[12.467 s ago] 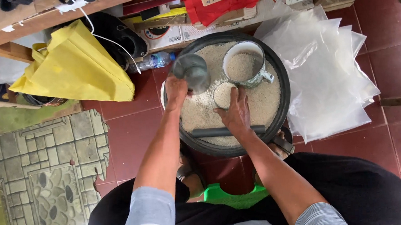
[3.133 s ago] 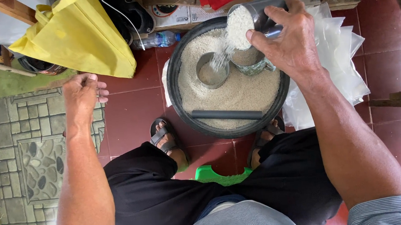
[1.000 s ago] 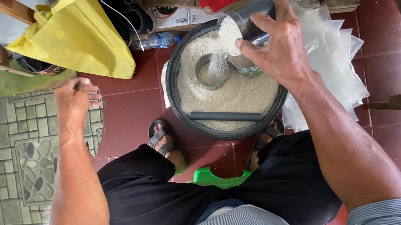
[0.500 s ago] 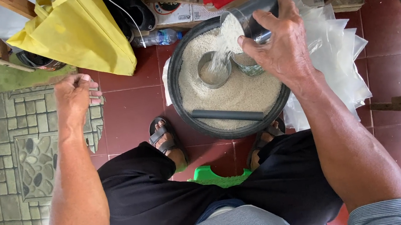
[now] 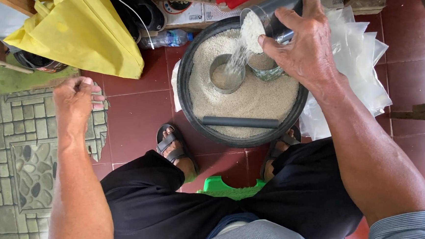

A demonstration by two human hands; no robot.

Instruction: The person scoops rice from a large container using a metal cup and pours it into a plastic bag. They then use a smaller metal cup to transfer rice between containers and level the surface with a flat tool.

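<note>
A round black basin (image 5: 188, 111) full of white rice stands on the red tile floor between my feet. My right hand (image 5: 302, 50) grips a dark cylindrical cup (image 5: 277, 12), tilted so rice streams out of it into a round metal tin (image 5: 225, 74) set in the rice. A second metal tin (image 5: 264, 67) sits beside it, under my hand. A dark tube (image 5: 241, 122) lies on the rice near the front rim. My left hand (image 5: 76, 101) hovers over the floor to the left, fingers curled, holding nothing.
A yellow cloth bag (image 5: 82, 34) lies at the upper left, with a plastic bottle (image 5: 166, 38) and boxes behind the basin. Clear plastic bags (image 5: 361, 61) are piled to the right. A patterned grey mat (image 5: 23, 160) covers the floor at left. A green stool (image 5: 229, 188) is under me.
Across the last second the right hand keeps tipping the cup and rice goes on falling into the tin. The left hand has stayed out to the left, shifting only slightly.
</note>
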